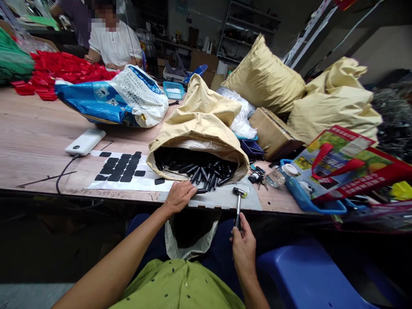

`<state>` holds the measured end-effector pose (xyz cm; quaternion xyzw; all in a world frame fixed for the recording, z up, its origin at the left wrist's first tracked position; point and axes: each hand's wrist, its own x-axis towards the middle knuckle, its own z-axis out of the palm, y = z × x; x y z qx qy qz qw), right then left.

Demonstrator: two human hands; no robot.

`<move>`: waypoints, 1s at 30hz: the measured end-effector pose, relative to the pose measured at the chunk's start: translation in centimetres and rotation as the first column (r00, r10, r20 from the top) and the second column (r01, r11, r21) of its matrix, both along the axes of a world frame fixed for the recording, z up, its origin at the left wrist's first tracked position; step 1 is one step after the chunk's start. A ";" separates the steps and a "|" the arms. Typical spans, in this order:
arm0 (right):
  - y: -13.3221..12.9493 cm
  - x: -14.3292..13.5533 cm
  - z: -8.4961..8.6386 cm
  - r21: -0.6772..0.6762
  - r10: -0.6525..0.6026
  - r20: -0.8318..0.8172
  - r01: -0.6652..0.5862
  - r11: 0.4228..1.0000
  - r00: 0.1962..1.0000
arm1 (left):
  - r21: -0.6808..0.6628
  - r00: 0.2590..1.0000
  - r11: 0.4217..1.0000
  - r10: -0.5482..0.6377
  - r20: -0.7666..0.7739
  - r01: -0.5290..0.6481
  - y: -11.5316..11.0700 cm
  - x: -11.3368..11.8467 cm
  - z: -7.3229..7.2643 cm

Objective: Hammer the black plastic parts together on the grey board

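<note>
My left hand is at the table's front edge, its fingers closed on one end of a slim black pen-shaped piece that points right. More such black pieces spill from the mouth of a beige cloth sack just behind it. My right hand grips the dark handle of a small hammer. The hammer's head, with a yellowish end, is over a grey sheet at the table edge. In front of my lap, an open pale bag hangs below the edge.
Black rounded squares lie on white paper at the left, near a white power bank with a cable. Keys, a blue basket and a printed bag stand right. A blue stool is below. People sit across the table.
</note>
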<state>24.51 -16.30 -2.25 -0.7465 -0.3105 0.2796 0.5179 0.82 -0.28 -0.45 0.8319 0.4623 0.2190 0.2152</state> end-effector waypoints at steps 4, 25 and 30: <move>1.5 -0.1 0.8 -0.017 -0.029 -0.135 0.027 0.999 0.990 | -0.019 1.000 1.000 0.005 -0.010 -0.005 0.0 0.0 0.1; 2.5 0.5 1.7 0.019 0.079 -0.266 -0.077 0.997 0.961 | -0.126 0.981 0.991 -0.018 0.196 0.043 0.3 -0.7 0.7; 2.6 0.7 2.1 0.000 0.102 -0.232 -0.105 0.994 0.967 | -0.009 0.988 0.997 -0.078 0.133 0.080 -2.0 -0.6 1.6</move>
